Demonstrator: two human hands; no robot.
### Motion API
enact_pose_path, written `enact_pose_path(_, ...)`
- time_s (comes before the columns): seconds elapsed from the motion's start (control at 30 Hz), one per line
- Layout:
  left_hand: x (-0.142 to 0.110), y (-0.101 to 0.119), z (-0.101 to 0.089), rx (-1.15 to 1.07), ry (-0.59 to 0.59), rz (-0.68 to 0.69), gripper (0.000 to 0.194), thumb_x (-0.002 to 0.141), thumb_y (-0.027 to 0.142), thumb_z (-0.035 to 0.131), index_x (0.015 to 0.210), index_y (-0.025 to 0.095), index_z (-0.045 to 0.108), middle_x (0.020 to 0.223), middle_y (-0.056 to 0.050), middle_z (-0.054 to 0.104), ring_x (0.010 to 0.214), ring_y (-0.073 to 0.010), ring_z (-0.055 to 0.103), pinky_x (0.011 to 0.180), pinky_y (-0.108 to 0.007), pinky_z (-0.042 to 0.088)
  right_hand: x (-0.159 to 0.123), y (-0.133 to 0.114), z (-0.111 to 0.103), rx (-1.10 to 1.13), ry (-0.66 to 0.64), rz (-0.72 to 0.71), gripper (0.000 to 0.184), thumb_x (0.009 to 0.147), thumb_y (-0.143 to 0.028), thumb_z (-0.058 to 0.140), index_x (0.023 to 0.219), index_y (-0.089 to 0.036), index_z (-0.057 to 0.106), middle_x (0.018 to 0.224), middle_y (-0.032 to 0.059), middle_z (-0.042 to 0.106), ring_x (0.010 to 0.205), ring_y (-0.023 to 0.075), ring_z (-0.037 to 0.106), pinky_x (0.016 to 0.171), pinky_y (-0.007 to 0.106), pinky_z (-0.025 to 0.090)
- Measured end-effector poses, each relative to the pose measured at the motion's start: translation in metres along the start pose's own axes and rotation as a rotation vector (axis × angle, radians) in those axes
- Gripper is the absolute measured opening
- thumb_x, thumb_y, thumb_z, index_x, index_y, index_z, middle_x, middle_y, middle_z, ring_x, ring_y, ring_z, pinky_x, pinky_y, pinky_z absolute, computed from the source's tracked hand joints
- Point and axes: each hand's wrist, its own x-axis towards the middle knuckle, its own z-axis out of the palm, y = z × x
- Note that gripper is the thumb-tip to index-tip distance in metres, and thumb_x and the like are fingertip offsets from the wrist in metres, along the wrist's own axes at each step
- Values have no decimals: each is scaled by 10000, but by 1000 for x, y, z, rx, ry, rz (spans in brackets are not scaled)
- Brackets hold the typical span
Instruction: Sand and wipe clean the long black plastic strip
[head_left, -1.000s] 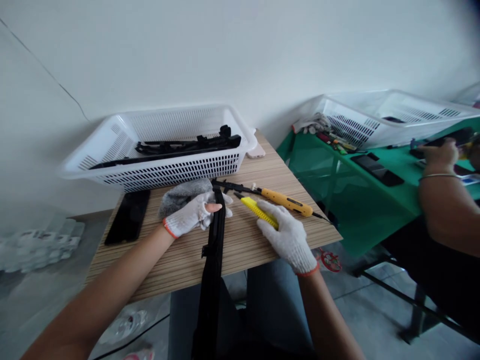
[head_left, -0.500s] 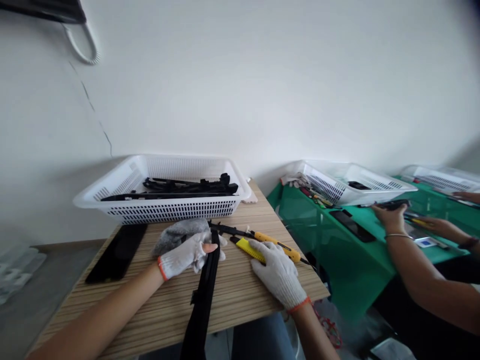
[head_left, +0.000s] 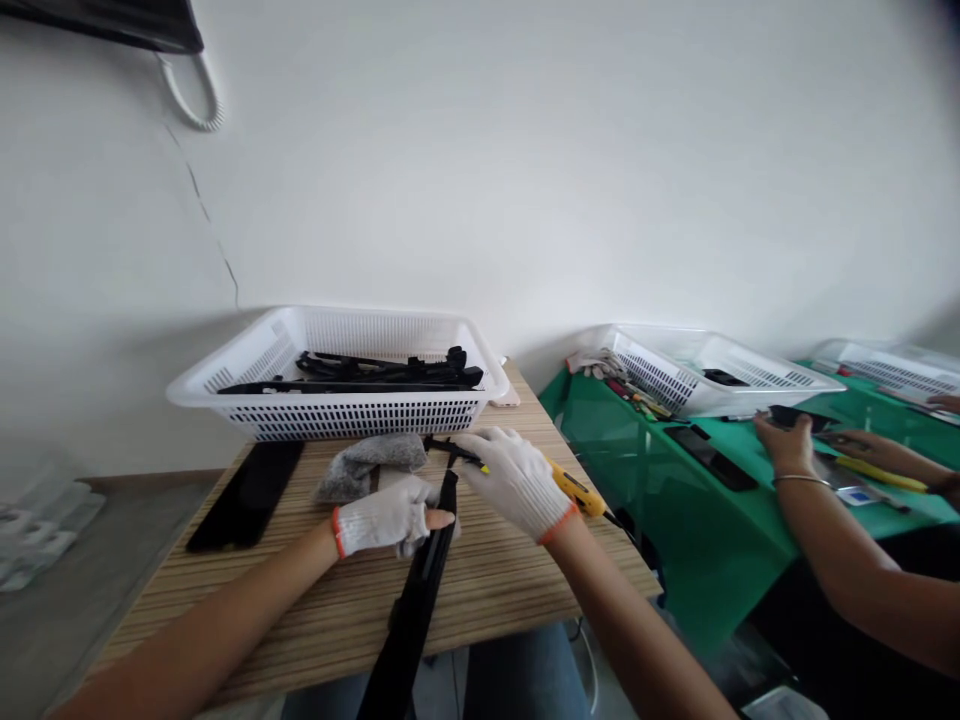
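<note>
My left hand (head_left: 386, 517), in a white knit glove with one bare fingertip, is closed on the top end of a long black plastic strip (head_left: 414, 610). The strip runs down over the near edge of the wooden table (head_left: 495, 580). My gloved right hand (head_left: 516, 482) hovers just above the strip's top end, fingers curled around a yellow utility knife (head_left: 484, 468), of which only a sliver shows. An orange-handled screwdriver (head_left: 576, 491) lies just behind that hand.
A white slotted basket (head_left: 337, 420) with black parts stands at the back of the table. A grey cloth (head_left: 367, 462) and a black flat panel (head_left: 247, 492) lie before it. At the right, another person's hands (head_left: 787, 447) work at a green table (head_left: 675, 490) with white baskets (head_left: 712, 395).
My right hand has moved left and up from the table to the top end of the black strip, taking the yellow knife along. My left hand stays on the strip.
</note>
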Motion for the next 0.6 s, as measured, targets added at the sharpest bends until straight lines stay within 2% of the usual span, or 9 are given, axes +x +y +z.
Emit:
enact_pose_path(0.1,0,-2,3,70,-24,-11,601,729,742,814,807,156,708,661,-32,652,542,-144,527,471,-246,392,35,-19,3,79,-138,-55,487,995,-474,619,1459,-332,662,1340,79,745,1228,304,696,980,394,528)
enact_pose_path(0.2,0,-3,3,116,-43,-19,611,721,761,800,741,164,671,634,-21,626,544,-147,528,472,-242,388,68,-32,14,104,-261,-22,490,886,-578,741,1221,-225,801,1216,146,794,1167,357,731,939,422,561)
enact_pose_path(0.3,-1,-3,2,140,-57,-20,586,766,743,768,715,170,654,613,-15,613,538,-148,524,464,-242,376,88,-40,22,144,-305,-3,515,947,-609,671,1077,-140,841,1156,216,801,1126,374,750,921,432,580)
enact_pose_path(0.33,-1,-3,2,143,-56,-14,575,774,732,766,710,173,649,614,-13,611,548,-150,529,470,-241,378,91,-41,23,175,-330,-16,539,999,-611,594,1053,-139,847,1116,203,812,1074,345,768,896,405,590)
enact_pose_path(0.4,-1,-3,2,145,-55,-5,562,781,719,766,701,179,633,615,-10,606,560,-154,537,477,-242,385,93,-41,27,263,-410,-76,640,1096,-606,372,1072,-188,856,1031,122,834,891,249,787,792,328,606)
enact_pose_path(0.47,-1,-5,2,140,-57,0,559,782,713,766,676,189,603,597,-5,590,547,-153,528,472,-244,382,92,-41,31,417,-487,-188,639,1136,-553,266,1223,-255,824,1092,40,836,781,179,765,720,280,607)
enact_pose_path(0.53,0,-9,1,132,-61,5,554,783,707,770,667,195,593,589,-3,586,538,-151,521,468,-245,379,91,-41,36,561,-514,-329,441,1119,-454,444,1359,-262,759,1268,15,799,914,163,770,822,259,612)
enact_pose_path(0.6,1,-12,0,123,-66,10,550,774,703,783,672,195,598,584,-3,587,536,-151,518,467,-243,377,91,-45,42,586,-478,-453,359,1025,-296,658,1357,-202,756,1364,37,759,1142,171,735,1005,231,553)
